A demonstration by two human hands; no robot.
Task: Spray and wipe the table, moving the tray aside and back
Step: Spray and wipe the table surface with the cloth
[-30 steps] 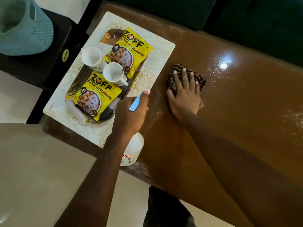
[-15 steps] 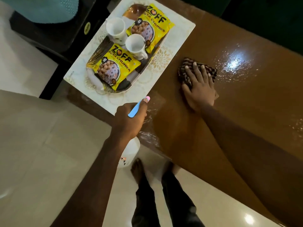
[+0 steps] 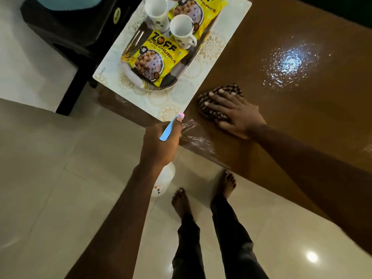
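The glossy brown table (image 3: 302,127) runs from the upper left to the lower right. My right hand (image 3: 235,115) lies flat, fingers spread, on a dark checked cloth (image 3: 221,93) near the table's front edge. My left hand (image 3: 161,143) is shut on a white spray bottle (image 3: 163,182) with a blue trigger and pink tip, held over the table's front edge. The oval tray (image 3: 181,75) sits on a white patterned mat (image 3: 167,99) at the table's left end. It carries two yellow snack packets and two white mugs (image 3: 181,31).
A black stool (image 3: 66,35) stands on the floor left of the table, with a teal object on top. Wet droplets glint on the table right of the cloth (image 3: 289,63). My bare feet (image 3: 201,194) stand on pale floor tiles by the table's front edge.
My right hand has slid the cloth toward the table's front edge, nearer the mat's corner. The camera has tilted down, so the tray sits higher in view. My left hand keeps hold of the bottle.
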